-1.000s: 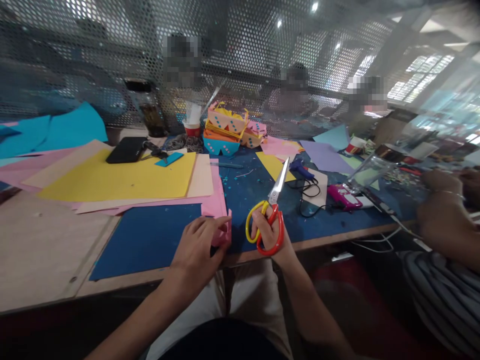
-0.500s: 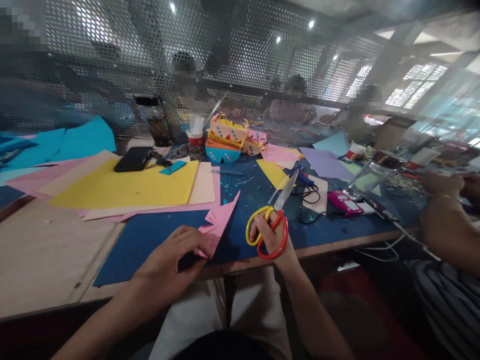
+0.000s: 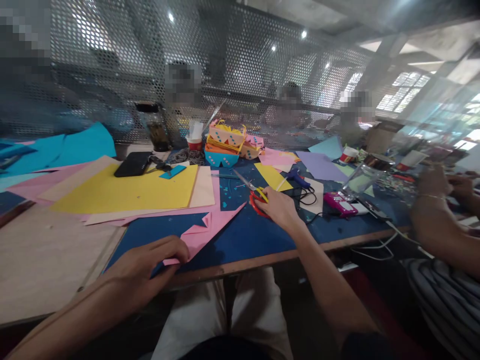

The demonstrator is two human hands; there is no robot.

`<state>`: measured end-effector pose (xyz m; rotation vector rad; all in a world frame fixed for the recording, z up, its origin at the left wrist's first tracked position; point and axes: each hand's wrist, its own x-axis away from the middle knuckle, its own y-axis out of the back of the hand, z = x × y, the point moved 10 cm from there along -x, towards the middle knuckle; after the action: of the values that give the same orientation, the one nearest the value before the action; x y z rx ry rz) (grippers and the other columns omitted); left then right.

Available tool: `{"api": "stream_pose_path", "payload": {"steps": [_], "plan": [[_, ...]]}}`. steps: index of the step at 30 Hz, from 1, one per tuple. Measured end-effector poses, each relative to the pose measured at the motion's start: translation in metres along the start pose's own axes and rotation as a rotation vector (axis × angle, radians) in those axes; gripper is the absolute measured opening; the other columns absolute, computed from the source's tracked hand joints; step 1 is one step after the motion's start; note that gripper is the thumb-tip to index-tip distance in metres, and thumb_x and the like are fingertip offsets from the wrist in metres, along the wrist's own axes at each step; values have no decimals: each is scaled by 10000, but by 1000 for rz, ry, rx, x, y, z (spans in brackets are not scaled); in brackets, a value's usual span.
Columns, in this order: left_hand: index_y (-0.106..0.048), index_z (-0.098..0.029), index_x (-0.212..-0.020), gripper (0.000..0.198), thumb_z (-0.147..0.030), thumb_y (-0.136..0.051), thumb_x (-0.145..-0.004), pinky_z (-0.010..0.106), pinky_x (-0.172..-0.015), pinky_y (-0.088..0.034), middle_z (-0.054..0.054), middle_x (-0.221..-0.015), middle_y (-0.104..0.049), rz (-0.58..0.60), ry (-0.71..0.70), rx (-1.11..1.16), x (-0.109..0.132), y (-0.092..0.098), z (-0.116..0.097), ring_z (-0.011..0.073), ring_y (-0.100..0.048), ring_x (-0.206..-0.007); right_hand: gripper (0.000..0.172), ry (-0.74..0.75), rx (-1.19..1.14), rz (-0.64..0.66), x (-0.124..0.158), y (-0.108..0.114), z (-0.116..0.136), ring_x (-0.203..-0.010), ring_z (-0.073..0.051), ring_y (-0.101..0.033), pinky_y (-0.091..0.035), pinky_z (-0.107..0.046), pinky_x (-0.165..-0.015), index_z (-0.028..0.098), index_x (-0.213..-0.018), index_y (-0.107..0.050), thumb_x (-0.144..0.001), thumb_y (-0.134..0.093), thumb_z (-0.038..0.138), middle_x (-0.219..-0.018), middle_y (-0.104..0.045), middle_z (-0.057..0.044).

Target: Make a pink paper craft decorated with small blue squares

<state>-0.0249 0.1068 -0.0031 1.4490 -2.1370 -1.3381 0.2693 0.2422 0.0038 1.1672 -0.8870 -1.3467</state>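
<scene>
Pinched at its near left end by my left hand (image 3: 161, 260), a folded pink paper piece (image 3: 206, 232) lies slanted over the blue mat (image 3: 232, 250) at the table's front edge. Its long point reaches away to the right. My right hand (image 3: 280, 207) is closed on scissors (image 3: 258, 195) with one yellow and one red handle. Their blades point away to the left, low over the mat, just beyond the paper's tip. A teal pencil-like stick (image 3: 228, 176) lies close to the blade tips.
Stacked coloured sheets (image 3: 131, 187) lie left, with a black pouch (image 3: 133, 164) on top. Decorated paper crafts (image 3: 224, 142) stand at the back by a perforated metal screen. Right are a blue glue gun (image 3: 299, 178), a glass jar (image 3: 365, 177) and another person's arm (image 3: 431, 215).
My right hand has turned and lowered the scissors, swinging the blades from up-right to up-left. My left hand has drawn leftward and nearer with the pink paper, which lies flatter.
</scene>
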Motion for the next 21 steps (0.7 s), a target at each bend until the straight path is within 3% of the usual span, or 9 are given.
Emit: {"api": "stream_pose_path", "payload": {"steps": [6,11,13,16,19,21], "plan": [[-723,-306,-969,191,-211,-558,-965,291,-762,-619,17,-979,-799,-60,-7,-25,6,14,-3,216,-781,-877,303,89,51,16,-4,-19,8,-1196,-309,-710,-505,-377,-981,186,-1196,-695,-1050,-673,451,-1201,-767,-144],[-712,-327,-1036,164,-243,-577,-996,292,-758,-632,4,-1001,-808,-77,-43,-65,8,24,-4,210,-790,-882,258,127,53,-72,2,-11,13,-1277,-344,-631,-499,-451,-1072,161,-1221,-713,-1054,-653,348,-1309,-676,-190],[-709,-318,-1031,165,-251,-560,-1012,292,-763,-632,7,-1003,-807,-80,-39,-74,8,27,-4,211,-791,-893,193,210,-62,-166,5,5,25,-1262,-326,-629,-499,-459,-1091,179,-1199,-718,-1047,-635,262,-1283,-689,-162],[-717,-310,-1025,150,-276,-571,-1017,301,-781,-636,10,-1010,-812,-80,-1,-83,7,28,2,222,-793,-899,150,381,-413,-297,22,45,47,-1126,-259,-688,-537,-432,-1058,209,-1150,-717,-1047,-609,213,-1151,-736,-98],[-726,-305,-1032,142,-304,-585,-1017,303,-788,-638,13,-1024,-816,-93,22,-93,7,28,11,232,-796,-913,118,415,-763,-362,58,92,56,-1006,-214,-735,-595,-385,-950,250,-1119,-727,-1069,-635,306,-1088,-764,-50],[-724,-296,-1026,141,-322,-585,-1018,300,-783,-636,17,-1022,-814,-125,14,-118,9,27,17,230,-797,-914,108,428,-898,-483,98,127,55,-906,-200,-745,-613,-363,-860,273,-1087,-740,-1074,-647,326,-973,-759,-34]]}}
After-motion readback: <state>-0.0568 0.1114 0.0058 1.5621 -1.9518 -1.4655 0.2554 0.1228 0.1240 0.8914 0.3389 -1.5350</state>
